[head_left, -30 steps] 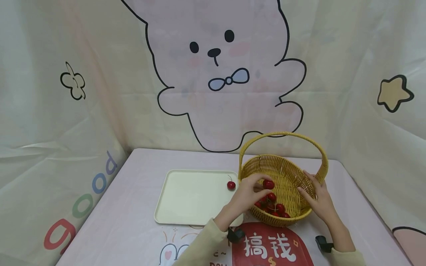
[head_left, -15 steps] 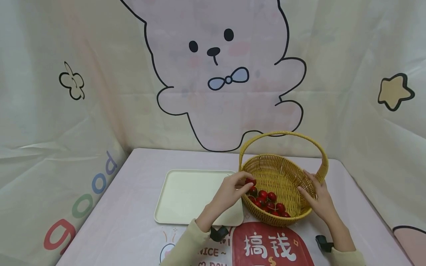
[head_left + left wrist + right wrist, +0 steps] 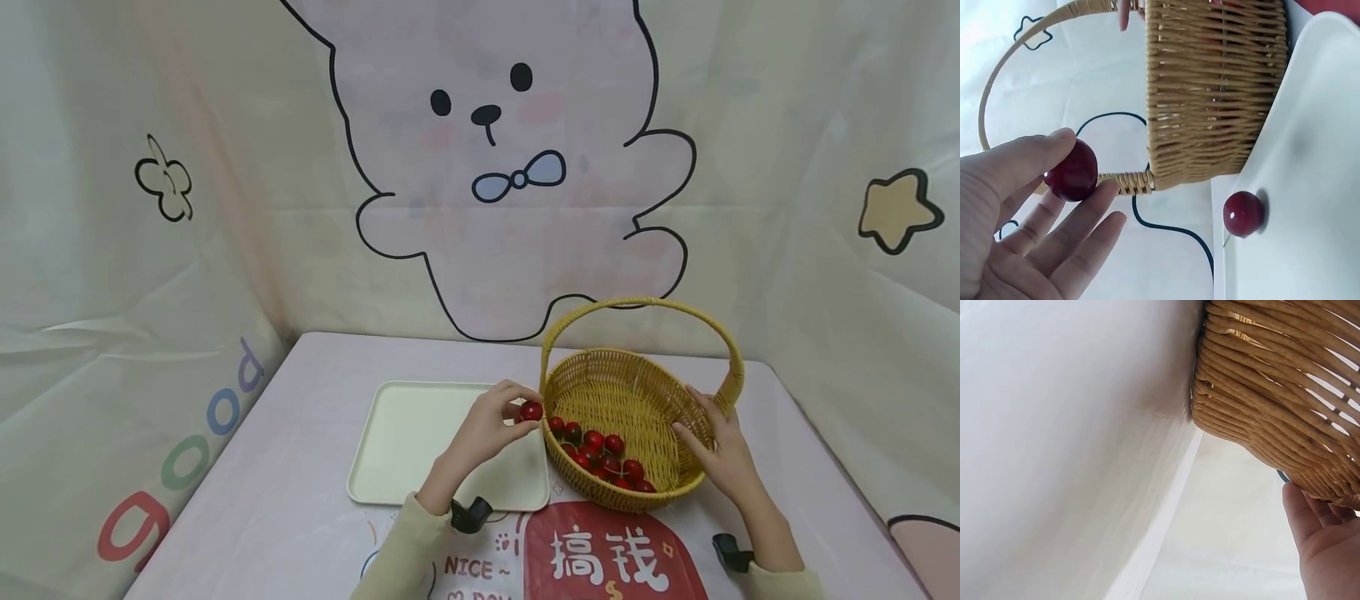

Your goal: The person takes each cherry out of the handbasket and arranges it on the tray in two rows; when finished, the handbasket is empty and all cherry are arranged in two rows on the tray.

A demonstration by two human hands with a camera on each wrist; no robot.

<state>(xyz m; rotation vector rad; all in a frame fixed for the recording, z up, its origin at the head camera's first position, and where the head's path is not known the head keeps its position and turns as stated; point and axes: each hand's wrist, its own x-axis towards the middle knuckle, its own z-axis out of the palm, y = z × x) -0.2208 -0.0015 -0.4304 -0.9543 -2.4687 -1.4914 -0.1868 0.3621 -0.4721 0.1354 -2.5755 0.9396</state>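
Observation:
My left hand (image 3: 487, 421) pinches a dark red cherry (image 3: 1074, 172) between thumb and fingers, over the right side of the cream tray (image 3: 405, 450), close to the basket's left rim. In the left wrist view, another cherry (image 3: 1243, 214) lies on the tray below; in the head view my hand mostly hides that spot. My right hand (image 3: 723, 446) grips the right rim of the yellow wicker basket (image 3: 637, 400), near the base of its handle. Several cherries (image 3: 609, 463), some with stems, are gathered at the basket's front left.
Tray and basket stand side by side on a pale printed tablecloth (image 3: 315, 383), the basket's tall handle (image 3: 637, 302) arching above it. A red printed patch (image 3: 611, 550) lies in front. Cloth walls (image 3: 825, 275) with cartoon drawings surround the table.
My left hand has carried a cherry leftward out of the basket, past its left rim, to above the tray. The right hand keeps its place on the basket.

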